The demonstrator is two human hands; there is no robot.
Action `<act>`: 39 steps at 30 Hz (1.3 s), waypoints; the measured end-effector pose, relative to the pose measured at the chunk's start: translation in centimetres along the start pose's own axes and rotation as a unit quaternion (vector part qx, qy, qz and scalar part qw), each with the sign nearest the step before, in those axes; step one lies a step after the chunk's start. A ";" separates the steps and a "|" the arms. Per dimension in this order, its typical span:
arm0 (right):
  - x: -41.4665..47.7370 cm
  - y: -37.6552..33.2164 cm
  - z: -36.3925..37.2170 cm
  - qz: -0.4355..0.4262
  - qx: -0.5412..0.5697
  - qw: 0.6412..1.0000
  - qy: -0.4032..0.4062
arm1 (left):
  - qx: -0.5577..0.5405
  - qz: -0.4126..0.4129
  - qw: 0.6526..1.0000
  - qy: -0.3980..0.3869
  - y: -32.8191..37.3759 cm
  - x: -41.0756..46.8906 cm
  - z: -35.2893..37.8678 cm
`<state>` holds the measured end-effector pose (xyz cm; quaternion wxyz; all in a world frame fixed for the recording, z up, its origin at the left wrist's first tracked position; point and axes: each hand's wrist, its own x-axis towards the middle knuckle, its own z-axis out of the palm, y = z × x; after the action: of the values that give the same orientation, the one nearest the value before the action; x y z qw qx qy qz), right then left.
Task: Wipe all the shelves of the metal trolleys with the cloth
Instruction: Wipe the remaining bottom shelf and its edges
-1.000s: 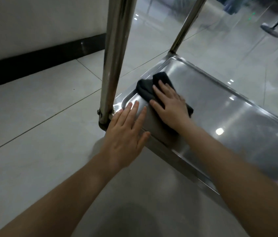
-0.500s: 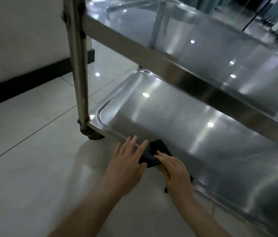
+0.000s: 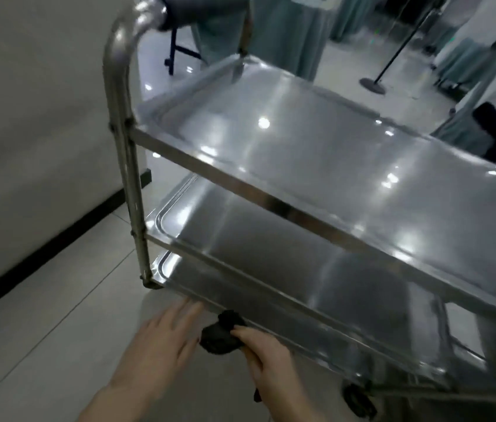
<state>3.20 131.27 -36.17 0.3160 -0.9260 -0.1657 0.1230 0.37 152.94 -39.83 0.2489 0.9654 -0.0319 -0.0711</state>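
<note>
A three-shelf metal trolley [image 3: 124,166] stands in front of me, with a top shelf [image 3: 316,153], a middle shelf [image 3: 271,239] and a bottom shelf [image 3: 179,274]. My right hand [image 3: 268,363] holds a bunched black cloth [image 3: 220,338] just in front of the bottom shelf's near edge. My left hand [image 3: 158,348] hovers beside the cloth, fingers spread, fingertips close to the bottom shelf's rim. The view is motion-blurred.
A grey wall with a black skirting [image 3: 57,239] runs along the left. The tiled floor [image 3: 42,345] lies below my hands. A black castor [image 3: 358,402] shows at the lower right. Teal curtains [image 3: 286,35] and a black stand base [image 3: 371,85] are behind the trolley.
My view has risen from the bottom shelf until all three shelves show. Both hands and the cloth have come off the bottom shelf toward me, past its near edge.
</note>
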 end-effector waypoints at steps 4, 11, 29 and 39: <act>-4.5 -6.6 -10.8 -0.020 -0.011 1.000 -0.002 | -0.006 0.002 1.000 0.020 7.8 -2.3 -10.1; -10.7 -12.6 -26.9 -0.011 0.001 0.992 0.123 | 0.002 0.044 0.996 0.081 20.3 -3.7 -23.6; 1.6 -9.6 -39.6 0.119 0.016 0.965 0.234 | -0.032 0.148 0.988 0.024 27.1 14.3 -29.7; 16.0 -3.5 -34.2 0.168 -0.119 0.973 0.105 | 0.021 0.165 0.983 -0.081 22.3 26.7 -26.1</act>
<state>28.42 121.39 -9.59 0.1941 -0.9793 0.0130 0.0558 30.14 143.28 -9.63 0.2339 0.9429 -0.2120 -0.1066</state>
